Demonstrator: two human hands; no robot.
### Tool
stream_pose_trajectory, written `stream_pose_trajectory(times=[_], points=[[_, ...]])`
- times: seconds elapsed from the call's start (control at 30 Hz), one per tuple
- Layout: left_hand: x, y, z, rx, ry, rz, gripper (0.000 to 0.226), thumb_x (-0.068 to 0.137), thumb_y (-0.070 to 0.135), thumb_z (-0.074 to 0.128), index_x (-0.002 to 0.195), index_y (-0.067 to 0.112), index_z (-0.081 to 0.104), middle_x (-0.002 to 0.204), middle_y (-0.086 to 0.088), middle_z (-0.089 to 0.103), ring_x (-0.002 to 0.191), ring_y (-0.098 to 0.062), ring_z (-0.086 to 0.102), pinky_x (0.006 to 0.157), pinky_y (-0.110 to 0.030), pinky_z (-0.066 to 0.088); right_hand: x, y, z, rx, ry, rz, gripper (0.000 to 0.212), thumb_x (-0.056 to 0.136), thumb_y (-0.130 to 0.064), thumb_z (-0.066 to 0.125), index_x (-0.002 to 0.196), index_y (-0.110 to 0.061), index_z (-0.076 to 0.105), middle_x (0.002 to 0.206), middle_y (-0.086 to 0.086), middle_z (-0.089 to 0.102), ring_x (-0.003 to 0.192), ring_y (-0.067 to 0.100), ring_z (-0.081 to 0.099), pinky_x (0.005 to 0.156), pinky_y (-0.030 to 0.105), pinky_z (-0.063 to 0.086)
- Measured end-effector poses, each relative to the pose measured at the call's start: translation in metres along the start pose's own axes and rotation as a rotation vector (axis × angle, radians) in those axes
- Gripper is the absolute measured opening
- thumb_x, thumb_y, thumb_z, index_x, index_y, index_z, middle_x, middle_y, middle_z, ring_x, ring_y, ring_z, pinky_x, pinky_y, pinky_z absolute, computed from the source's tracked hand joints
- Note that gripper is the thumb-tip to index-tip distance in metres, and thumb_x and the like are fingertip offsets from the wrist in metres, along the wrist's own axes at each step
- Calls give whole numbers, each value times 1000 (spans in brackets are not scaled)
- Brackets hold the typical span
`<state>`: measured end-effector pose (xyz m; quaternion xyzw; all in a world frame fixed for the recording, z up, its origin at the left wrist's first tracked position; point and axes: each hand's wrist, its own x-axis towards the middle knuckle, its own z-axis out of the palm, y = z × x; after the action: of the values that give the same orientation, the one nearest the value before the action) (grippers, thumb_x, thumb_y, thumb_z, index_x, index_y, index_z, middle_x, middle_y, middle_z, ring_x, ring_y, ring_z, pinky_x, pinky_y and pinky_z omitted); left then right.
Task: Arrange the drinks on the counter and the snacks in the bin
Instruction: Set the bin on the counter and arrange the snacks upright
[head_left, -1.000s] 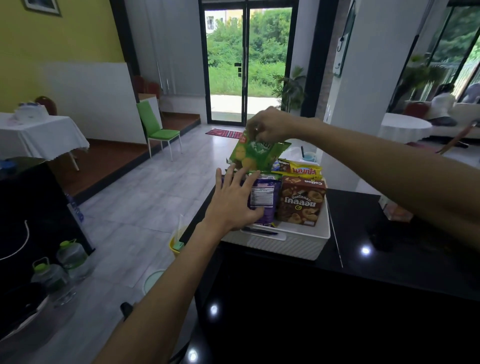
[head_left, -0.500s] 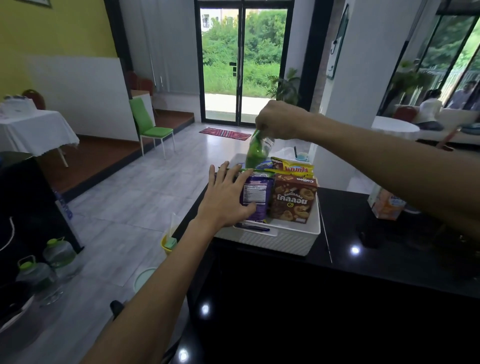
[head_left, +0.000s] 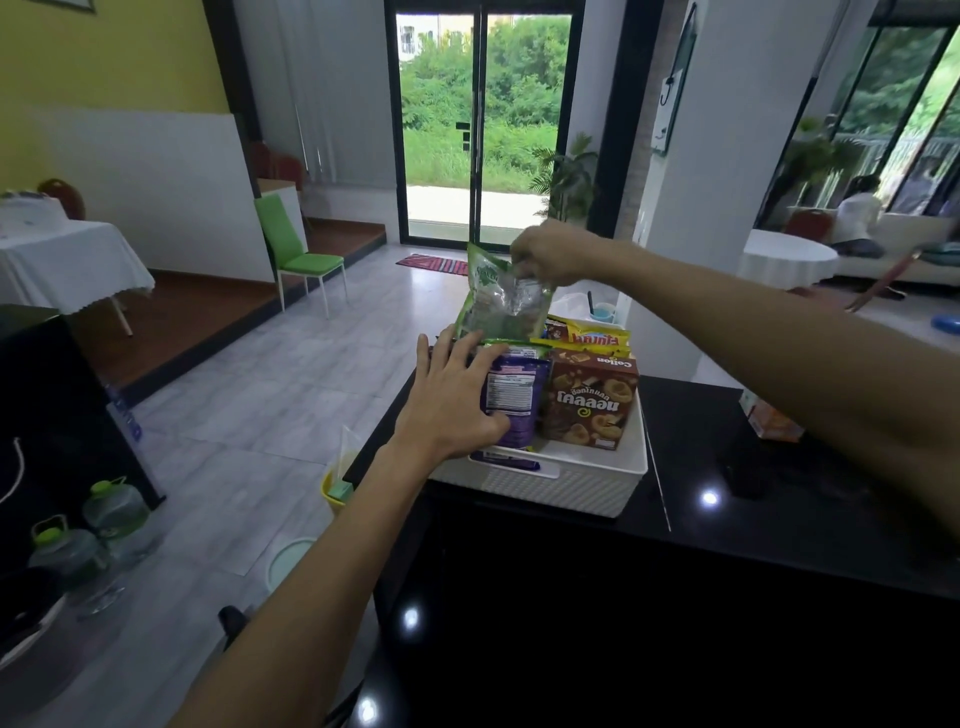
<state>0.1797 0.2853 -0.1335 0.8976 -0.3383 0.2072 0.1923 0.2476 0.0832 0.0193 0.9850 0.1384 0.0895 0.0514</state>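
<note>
A green chair with white metal legs is standing on the grey tiled floor. A table under a white cloth is sitting at far left. Two clear plastic water jugs with green caps are resting on the floor at lower left. A red striped doormat is lying before black-framed glass sliding doors. A person in a white top is sitting far right

White plastic bin on the black glossy surface, left end
Inside: purple snack pouch front left, brown cookie box just right of it, yellow snack bag behind the box, green foil snack bag up over the back left; orange drink carton well off right.
</note>
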Motion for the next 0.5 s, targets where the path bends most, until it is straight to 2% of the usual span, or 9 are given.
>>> stream_pose_trajectory(times=[0.1,0.37,0.5], points=[[0,-1,0,-2,-15,-1,87,66,52,53,148,29,35,158,-6,29,151,-30,6,121,-54,-9,3,3,16,21,-75,-6,26,97,-26,59,107,-3,67,103,11,65,87,22,55,74,32,41],[4,1,-6,-2,-122,-18,96,63,53,54,152,29,26,161,-8,20,152,-32,-1,120,-59,-10,2,-18,59,28,-82,-58,21,94,-30,61,103,-13,71,98,5,67,94,21,57,74,32,40],[12,1,-15,118,-252,11,102,72,53,68,155,29,16,163,-10,14,152,-36,-3,118,-63,-8,-3,-15,63,32,-44,-42,24,95,-30,60,106,-12,72,105,8,68,98,24,58,76,31,39]])
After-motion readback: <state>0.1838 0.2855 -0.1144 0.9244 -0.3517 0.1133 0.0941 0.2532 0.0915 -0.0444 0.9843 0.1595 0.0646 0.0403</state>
